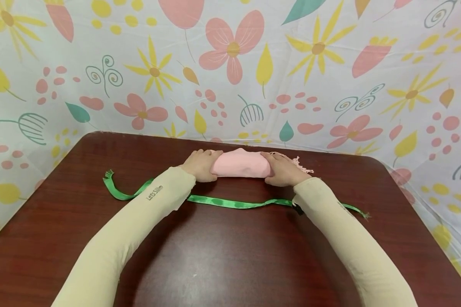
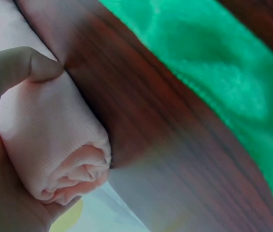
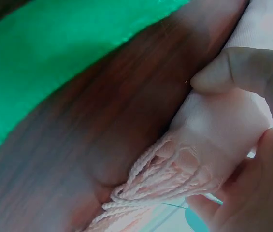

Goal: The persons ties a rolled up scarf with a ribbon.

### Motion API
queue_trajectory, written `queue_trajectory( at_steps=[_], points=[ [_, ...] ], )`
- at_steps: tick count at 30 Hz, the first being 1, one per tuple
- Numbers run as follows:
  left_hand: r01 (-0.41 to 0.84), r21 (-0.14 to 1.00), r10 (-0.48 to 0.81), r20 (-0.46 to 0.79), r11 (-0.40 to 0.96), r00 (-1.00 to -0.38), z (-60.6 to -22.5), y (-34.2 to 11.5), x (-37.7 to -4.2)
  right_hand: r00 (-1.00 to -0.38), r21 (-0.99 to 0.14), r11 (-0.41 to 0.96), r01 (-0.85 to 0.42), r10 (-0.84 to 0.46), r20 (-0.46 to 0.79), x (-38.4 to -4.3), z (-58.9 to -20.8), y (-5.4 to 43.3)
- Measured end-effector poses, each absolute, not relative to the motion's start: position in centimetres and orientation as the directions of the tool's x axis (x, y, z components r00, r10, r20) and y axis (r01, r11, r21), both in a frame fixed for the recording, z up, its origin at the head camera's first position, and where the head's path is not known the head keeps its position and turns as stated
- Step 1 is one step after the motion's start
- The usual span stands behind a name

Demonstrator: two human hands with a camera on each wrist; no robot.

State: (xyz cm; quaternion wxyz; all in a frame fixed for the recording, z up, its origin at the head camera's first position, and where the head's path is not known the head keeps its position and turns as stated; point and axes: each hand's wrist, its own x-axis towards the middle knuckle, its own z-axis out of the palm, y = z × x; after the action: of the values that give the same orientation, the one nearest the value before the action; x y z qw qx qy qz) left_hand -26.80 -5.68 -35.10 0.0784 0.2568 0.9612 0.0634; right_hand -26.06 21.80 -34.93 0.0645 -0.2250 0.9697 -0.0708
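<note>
Pink roll (image 1: 241,165) (held), tabletop edge (image 1: 169,141) — just beyond

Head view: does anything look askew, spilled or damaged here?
Slightly: the green ribbon lies in a wavy line, and its right tip looks frayed. Fringe sticks out from the pink roll, probably by design. No spill shows.

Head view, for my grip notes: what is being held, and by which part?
The rolled pink cloth: the left hand grips near its coiled end, the right hand near its fringed end.
</note>
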Motion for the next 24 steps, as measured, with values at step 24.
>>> queue_trajectory(
  at_steps=[24],
  points=[
    [0.503, 0.175, 0.521, -0.070, 0.846, -0.851, -34.9, -6.0, -27.3, -0.904, -0.101, 0.911, -0.399, -0.409, -0.120, -27.5, -34.7, 21.3]
  ],
)
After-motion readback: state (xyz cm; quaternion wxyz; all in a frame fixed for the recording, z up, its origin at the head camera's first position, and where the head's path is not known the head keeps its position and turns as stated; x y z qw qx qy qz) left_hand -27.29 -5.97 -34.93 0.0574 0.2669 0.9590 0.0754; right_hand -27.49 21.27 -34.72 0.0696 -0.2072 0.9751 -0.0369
